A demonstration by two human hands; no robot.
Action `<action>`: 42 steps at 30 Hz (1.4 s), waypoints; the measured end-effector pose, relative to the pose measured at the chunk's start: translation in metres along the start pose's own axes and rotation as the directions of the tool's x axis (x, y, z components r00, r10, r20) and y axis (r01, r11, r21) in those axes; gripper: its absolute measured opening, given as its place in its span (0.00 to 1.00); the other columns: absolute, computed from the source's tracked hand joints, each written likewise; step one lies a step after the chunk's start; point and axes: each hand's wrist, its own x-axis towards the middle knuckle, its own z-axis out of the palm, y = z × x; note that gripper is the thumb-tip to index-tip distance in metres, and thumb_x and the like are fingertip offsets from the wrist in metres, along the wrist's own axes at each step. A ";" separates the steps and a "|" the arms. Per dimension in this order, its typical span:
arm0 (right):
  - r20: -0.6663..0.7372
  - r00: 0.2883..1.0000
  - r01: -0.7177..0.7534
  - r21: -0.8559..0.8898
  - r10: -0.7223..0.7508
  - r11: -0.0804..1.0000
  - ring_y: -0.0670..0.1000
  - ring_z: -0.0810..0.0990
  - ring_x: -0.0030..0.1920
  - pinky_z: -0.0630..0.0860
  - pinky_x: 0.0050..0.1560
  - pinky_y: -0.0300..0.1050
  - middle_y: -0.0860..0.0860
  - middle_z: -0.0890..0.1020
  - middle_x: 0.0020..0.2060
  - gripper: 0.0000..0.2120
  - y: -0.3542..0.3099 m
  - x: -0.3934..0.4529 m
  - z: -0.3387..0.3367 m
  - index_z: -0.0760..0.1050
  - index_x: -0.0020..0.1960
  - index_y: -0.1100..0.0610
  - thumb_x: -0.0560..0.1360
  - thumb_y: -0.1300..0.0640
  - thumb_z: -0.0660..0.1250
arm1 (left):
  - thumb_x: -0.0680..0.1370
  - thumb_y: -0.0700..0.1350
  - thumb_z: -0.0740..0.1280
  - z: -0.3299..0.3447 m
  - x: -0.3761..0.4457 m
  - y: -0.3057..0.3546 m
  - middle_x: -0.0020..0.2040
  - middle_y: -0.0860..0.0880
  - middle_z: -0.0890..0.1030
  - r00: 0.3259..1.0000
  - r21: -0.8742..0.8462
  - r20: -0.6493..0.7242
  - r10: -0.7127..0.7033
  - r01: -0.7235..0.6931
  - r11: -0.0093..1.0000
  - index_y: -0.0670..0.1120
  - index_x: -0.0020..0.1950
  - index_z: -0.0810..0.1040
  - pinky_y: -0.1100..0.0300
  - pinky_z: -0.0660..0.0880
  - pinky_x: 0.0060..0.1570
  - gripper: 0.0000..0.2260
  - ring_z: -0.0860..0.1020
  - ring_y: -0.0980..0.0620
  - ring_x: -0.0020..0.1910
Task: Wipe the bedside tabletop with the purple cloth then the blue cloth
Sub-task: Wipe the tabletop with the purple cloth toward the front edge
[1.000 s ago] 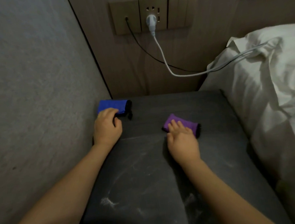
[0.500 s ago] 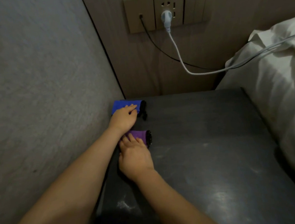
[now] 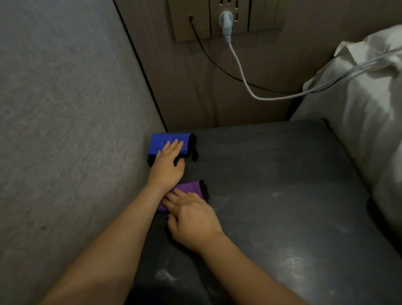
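- The left hand [image 3: 168,165] lay flat with straight fingers pressed on the folded blue cloth with black trim [image 3: 164,143], which sat in the far left corner of the tabletop, against the wall.
- The right hand [image 3: 192,220] rested palm down, its fingers stretched and close together on the folded purple cloth with a black stitched edge [image 3: 191,188]; that cloth lay on the left part of the top, just nearer than the blue one and apart from it.
- Both cloths looked soft and matte, folded into small rectangles; the left wrist crossed over part of the purple one.
- The dark grey, smooth bedside tabletop [image 3: 283,193] carried pale dusty streaks and smears, thickest near the front edge, with a faint sheen to the right.
- A rough, grainy grey wall [image 3: 53,116] ran along the left side; a brown wood-grain panel [image 3: 273,73] stood behind.
- On that panel sat a flat beige socket plate [image 3: 231,6] holding a white plug with a white cable [image 3: 244,80] and a thin black cable [image 3: 214,61], both drooping toward the right.
- Crumpled white bedding [image 3: 381,117] rose beside the tabletop's right edge.
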 end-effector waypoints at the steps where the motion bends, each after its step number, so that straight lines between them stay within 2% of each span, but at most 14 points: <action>1: -0.012 1.000 -0.013 -0.014 0.013 1.000 0.52 0.68 0.70 0.60 0.70 0.48 0.53 0.73 0.67 0.20 0.003 -0.004 -0.003 0.72 0.65 0.58 0.73 0.59 0.58 | 0.79 0.42 0.60 0.001 0.000 -0.001 0.76 0.48 0.58 1.000 0.005 0.003 0.005 -0.005 1.000 0.46 0.74 0.59 0.54 0.45 0.75 0.24 0.51 0.51 0.77; 2: -0.055 0.998 -0.028 -0.052 0.025 0.998 0.51 0.72 0.66 0.65 0.68 0.48 0.52 0.77 0.64 0.20 0.008 -0.007 -0.005 0.76 0.61 0.57 0.71 0.58 0.58 | 0.78 0.42 0.60 0.001 0.000 -0.003 0.77 0.48 0.57 1.000 0.016 0.015 0.015 -0.015 1.000 0.46 0.74 0.58 0.54 0.44 0.75 0.25 0.51 0.51 0.77; 4: -0.114 0.991 -0.083 -0.094 0.072 0.992 0.49 0.81 0.56 0.76 0.56 0.48 0.49 0.84 0.54 0.21 0.020 -0.016 -0.012 0.82 0.51 0.53 0.66 0.54 0.55 | 0.78 0.41 0.60 -0.001 -0.001 -0.007 0.77 0.47 0.56 0.998 0.053 0.041 0.050 -0.052 0.997 0.46 0.74 0.57 0.55 0.44 0.75 0.25 0.50 0.50 0.77; 6: -0.125 0.984 -0.140 -0.112 0.126 0.984 0.48 0.83 0.52 0.79 0.51 0.48 0.48 0.85 0.50 0.22 0.038 -0.027 -0.023 0.83 0.49 0.53 0.64 0.52 0.54 | 0.78 0.41 0.60 -0.001 -0.003 -0.011 0.77 0.47 0.57 0.996 0.111 0.030 0.087 -0.090 0.990 0.45 0.74 0.58 0.54 0.46 0.75 0.25 0.51 0.49 0.77; 10: -0.219 0.957 -0.233 -0.182 0.191 0.955 0.50 0.82 0.54 0.77 0.55 0.48 0.50 0.84 0.52 0.22 0.087 -0.051 -0.050 0.82 0.51 0.54 0.66 0.53 0.54 | 0.78 0.41 0.59 0.006 -0.008 -0.010 0.76 0.44 0.59 0.989 0.233 -0.035 0.144 -0.132 0.963 0.43 0.74 0.58 0.51 0.50 0.75 0.25 0.54 0.47 0.76; 13: -0.298 0.910 -0.340 -0.143 0.287 0.929 0.52 0.78 0.61 0.70 0.63 0.42 0.51 0.81 0.58 0.23 0.122 -0.067 -0.069 0.80 0.56 0.57 0.69 0.52 0.53 | 0.77 0.41 0.59 0.005 -0.008 -0.009 0.76 0.44 0.60 0.988 0.254 -0.045 0.148 -0.131 0.958 0.43 0.74 0.58 0.51 0.51 0.75 0.25 0.55 0.46 0.76; 17: -0.333 0.853 -0.466 -0.136 0.402 0.874 0.50 0.70 0.68 0.63 0.68 0.43 0.52 0.75 0.65 0.18 0.159 -0.080 -0.093 0.75 0.63 0.58 0.75 0.58 0.59 | 0.76 0.40 0.58 0.005 -0.010 -0.007 0.75 0.44 0.61 0.987 0.292 -0.063 0.146 -0.122 0.949 0.43 0.74 0.58 0.52 0.51 0.75 0.25 0.56 0.47 0.76; 22: -0.366 0.792 -0.553 -0.091 0.488 0.828 0.51 0.69 0.69 0.63 0.70 0.47 0.54 0.74 0.66 0.18 0.190 -0.088 -0.114 0.74 0.64 0.58 0.75 0.62 0.62 | 0.76 0.40 0.58 0.003 -0.012 -0.005 0.76 0.43 0.60 0.988 0.348 -0.052 0.148 -0.121 0.930 0.42 0.74 0.57 0.53 0.52 0.75 0.27 0.56 0.47 0.76; 25: -0.357 0.792 -0.554 -0.077 0.496 0.829 0.51 0.68 0.70 0.64 0.70 0.49 0.54 0.73 0.66 0.17 0.200 -0.089 -0.126 0.74 0.64 0.58 0.76 0.62 0.62 | 0.76 0.40 0.57 0.004 -0.012 -0.002 0.76 0.44 0.58 0.989 0.382 -0.041 0.140 -0.114 0.917 0.42 0.75 0.56 0.54 0.51 0.76 0.27 0.55 0.48 0.76; 32: -0.298 0.805 -0.551 -0.059 0.512 0.832 0.49 0.65 0.71 0.61 0.70 0.45 0.53 0.69 0.69 0.16 0.211 -0.069 -0.146 0.72 0.65 0.58 0.78 0.60 0.59 | 0.77 0.42 0.56 0.001 -0.013 0.002 0.77 0.46 0.56 0.993 0.451 0.004 0.116 -0.105 0.886 0.43 0.75 0.52 0.55 0.49 0.75 0.27 0.52 0.48 0.77; 35: -0.322 0.803 -0.545 -0.053 0.502 0.837 0.52 0.65 0.71 0.61 0.71 0.48 0.55 0.71 0.68 0.17 0.211 -0.080 -0.140 0.72 0.65 0.60 0.77 0.62 0.61 | 0.78 0.42 0.56 0.001 -0.012 0.003 0.77 0.46 0.55 0.994 0.457 0.012 0.111 -0.105 0.883 0.44 0.75 0.52 0.55 0.49 0.75 0.27 0.52 0.49 0.77; 38: -0.355 0.787 -0.553 -0.044 0.504 0.832 0.53 0.67 0.70 0.61 0.71 0.52 0.56 0.73 0.67 0.17 0.211 -0.101 -0.133 0.73 0.64 0.60 0.75 0.64 0.62 | 0.77 0.42 0.56 0.001 -0.012 0.002 0.77 0.45 0.56 0.993 0.449 0.009 0.118 -0.109 0.887 0.43 0.75 0.53 0.55 0.49 0.75 0.26 0.52 0.48 0.77; 42: -0.377 0.745 -0.593 0.004 0.550 0.805 0.53 0.67 0.70 0.61 0.72 0.52 0.57 0.73 0.66 0.17 0.206 -0.111 -0.128 0.73 0.64 0.60 0.76 0.64 0.62 | 0.78 0.41 0.56 0.001 -0.014 0.001 0.77 0.45 0.56 0.993 0.446 0.003 0.118 -0.107 0.889 0.43 0.75 0.53 0.55 0.49 0.75 0.26 0.53 0.48 0.76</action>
